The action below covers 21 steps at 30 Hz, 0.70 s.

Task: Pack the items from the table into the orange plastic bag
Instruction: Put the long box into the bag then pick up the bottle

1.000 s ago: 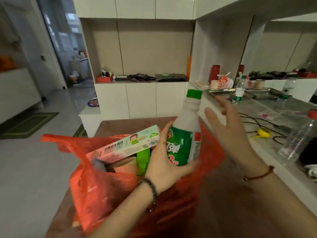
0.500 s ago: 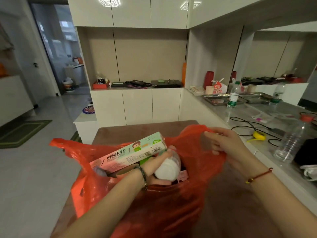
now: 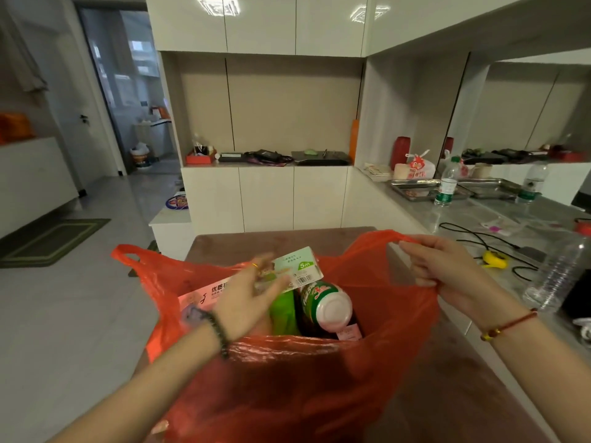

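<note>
The orange plastic bag (image 3: 303, 394) stands open on the brown table (image 3: 271, 241). Inside it a white bottle with a green label (image 3: 331, 310) stands upside down, its base facing me. A long pink and green box (image 3: 297, 266) sticks out of the bag's left side, and a green item (image 3: 283, 311) lies beside the bottle. My left hand (image 3: 252, 295) hovers over the bag mouth with fingers apart, against the box. My right hand (image 3: 447, 273) pinches the bag's right handle and holds it up. The bag's left handle (image 3: 128, 254) hangs free.
A grey counter (image 3: 479, 219) runs along the right, with a clear plastic bottle (image 3: 556, 270), a yellow tape measure (image 3: 495, 259), black cables, metal trays (image 3: 415, 188) and a small water bottle (image 3: 446, 183). Tiled floor lies to the left.
My left hand lowered the bottle upside down into the bag, let it go and rose toward the box. My right hand took hold of the bag's right handle and lifted it.
</note>
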### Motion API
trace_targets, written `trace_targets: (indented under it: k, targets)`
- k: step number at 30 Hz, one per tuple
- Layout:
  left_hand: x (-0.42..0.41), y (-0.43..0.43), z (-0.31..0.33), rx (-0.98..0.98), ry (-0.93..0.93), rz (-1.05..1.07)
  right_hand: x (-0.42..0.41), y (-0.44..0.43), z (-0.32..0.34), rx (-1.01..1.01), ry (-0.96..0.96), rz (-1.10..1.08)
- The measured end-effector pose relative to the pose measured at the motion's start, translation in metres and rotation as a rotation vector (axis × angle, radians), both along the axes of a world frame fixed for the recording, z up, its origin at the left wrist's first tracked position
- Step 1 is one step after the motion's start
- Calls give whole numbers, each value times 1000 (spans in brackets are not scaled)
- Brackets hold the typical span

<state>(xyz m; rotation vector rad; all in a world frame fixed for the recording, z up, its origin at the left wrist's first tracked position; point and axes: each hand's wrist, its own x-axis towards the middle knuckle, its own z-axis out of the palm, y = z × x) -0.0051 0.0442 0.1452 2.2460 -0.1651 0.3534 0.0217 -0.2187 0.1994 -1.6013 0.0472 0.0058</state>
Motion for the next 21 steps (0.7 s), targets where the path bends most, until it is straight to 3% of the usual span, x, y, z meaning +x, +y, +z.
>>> trace_targets:
  k: [2, 3, 4, 6, 9, 12, 14, 17, 21]
  targets:
    - [-14, 45, 20, 354, -362, 241, 3, 1, 4, -17, 7, 17]
    - [-14, 70, 24, 498, -386, 388, 4, 2, 5, -32, 13, 31]
    - [-14, 93, 30, 527, -279, 509, 6, 3, 7, -50, 24, 48]
    - [-9, 127, 35, 297, 62, 557, 9, 4, 9, -79, 64, 78]
    - [-10, 152, 29, -180, 456, 373, 15, 6, 14, -59, 144, 101]
    - [-20, 154, 30, -512, 656, 298, 24, 6, 18, 26, 187, 103]
    - [-26, 148, 33, -594, 764, 267, 29, 7, 22, 98, 215, 115]
    - [-19, 134, 32, -715, 802, 202, 34, 15, 28, 166, 244, 132]
    - [10, 118, 36, -911, 590, 239, 38, 24, 37, 137, 243, 139]
